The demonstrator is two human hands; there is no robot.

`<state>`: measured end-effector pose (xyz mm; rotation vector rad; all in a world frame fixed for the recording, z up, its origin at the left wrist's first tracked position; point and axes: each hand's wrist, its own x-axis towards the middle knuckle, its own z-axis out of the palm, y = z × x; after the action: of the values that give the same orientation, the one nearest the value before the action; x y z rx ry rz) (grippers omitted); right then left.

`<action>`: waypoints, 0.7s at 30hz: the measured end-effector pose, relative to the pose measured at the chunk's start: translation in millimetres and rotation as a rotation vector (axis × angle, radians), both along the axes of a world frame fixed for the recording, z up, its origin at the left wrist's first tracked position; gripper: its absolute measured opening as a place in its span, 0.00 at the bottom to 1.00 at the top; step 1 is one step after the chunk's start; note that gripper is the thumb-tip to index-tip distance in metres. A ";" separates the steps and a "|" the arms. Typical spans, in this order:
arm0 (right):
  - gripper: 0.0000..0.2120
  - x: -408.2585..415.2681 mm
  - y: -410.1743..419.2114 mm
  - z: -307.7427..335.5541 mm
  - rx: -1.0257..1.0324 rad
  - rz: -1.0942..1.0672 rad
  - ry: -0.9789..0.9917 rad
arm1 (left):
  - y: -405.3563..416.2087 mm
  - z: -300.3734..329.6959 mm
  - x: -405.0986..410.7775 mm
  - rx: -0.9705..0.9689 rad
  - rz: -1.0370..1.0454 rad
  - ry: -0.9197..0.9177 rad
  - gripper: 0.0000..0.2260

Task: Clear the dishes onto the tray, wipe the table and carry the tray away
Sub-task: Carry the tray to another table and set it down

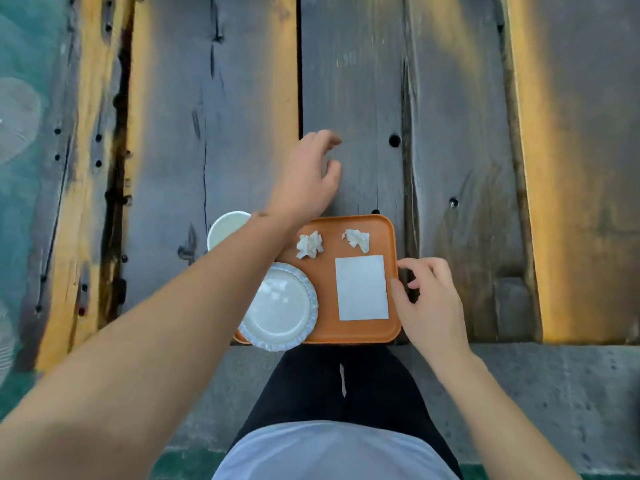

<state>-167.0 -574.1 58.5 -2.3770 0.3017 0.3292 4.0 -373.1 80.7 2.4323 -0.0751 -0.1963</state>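
Note:
An orange tray (329, 329) lies at the near edge of a dark wooden plank table (346, 81). On the tray sit a white plate (280, 308) with a frilled rim at the left, a flat white napkin (362, 288) at the right, and two crumpled tissues (310, 244) (356, 239) at the back. A white cup (227, 230) stands on the table just left of the tray, partly hidden by my left forearm. My left hand (308, 178) hovers open above the table beyond the tray. My right hand (427, 296) touches the tray's right rim, fingers curled around it.
The table's planks have yellow worn edges, gaps and bolt holes (394, 140). A concrete bench edge (536, 368) runs below the table's near edge. My legs in dark trousers (346, 382) are under the tray. A green floor (24, 98) shows at the far left.

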 end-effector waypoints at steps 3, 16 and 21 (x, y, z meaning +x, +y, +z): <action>0.12 -11.9 -4.0 1.7 0.012 0.005 0.069 | 29.7 33.9 -76.8 -0.085 0.203 -0.061 0.13; 0.20 -22.0 30.1 -22.1 0.061 -0.273 0.164 | 115.4 -17.8 -229.7 -0.045 0.948 0.219 0.14; 0.16 -21.7 38.9 -25.1 0.042 -0.337 0.137 | 119.1 -25.9 -208.8 -0.125 0.905 0.324 0.15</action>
<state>-188.7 -535.2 33.5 -2.2170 0.7405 0.3348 -204.8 -254.0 54.8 2.0479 1.0904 -0.1566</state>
